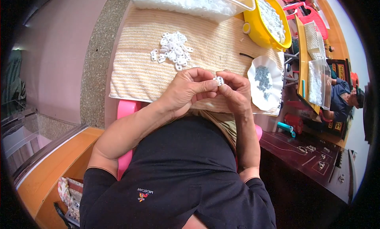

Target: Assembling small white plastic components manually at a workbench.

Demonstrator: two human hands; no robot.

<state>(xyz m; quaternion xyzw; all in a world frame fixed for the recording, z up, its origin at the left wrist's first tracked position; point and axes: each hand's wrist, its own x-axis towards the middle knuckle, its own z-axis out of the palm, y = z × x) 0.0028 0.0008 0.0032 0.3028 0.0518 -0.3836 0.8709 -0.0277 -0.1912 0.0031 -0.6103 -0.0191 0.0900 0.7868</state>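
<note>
Between the fingertips of both hands is a small white plastic piece with dark holes (219, 81). My left hand (189, 88) pinches it from the left, fingers curled and closed. From the other side my right hand (236, 90) grips it between thumb and fingers. To the left, beyond my left hand, a loose pile of similar white plastic pieces (174, 49) lies on the striped towel (134, 76). Close to my right hand stands a white fluted dish (256, 99) holding many small dark grey bits (262, 79), too small to name.
A clear plastic bin (241, 7) of white pieces stands at the far edge. Beside it is a yellow basin (255, 29) filled with white pieces. A thin black stick (246, 55) lies near the dish. Another person (342, 98) sits at a table on the right.
</note>
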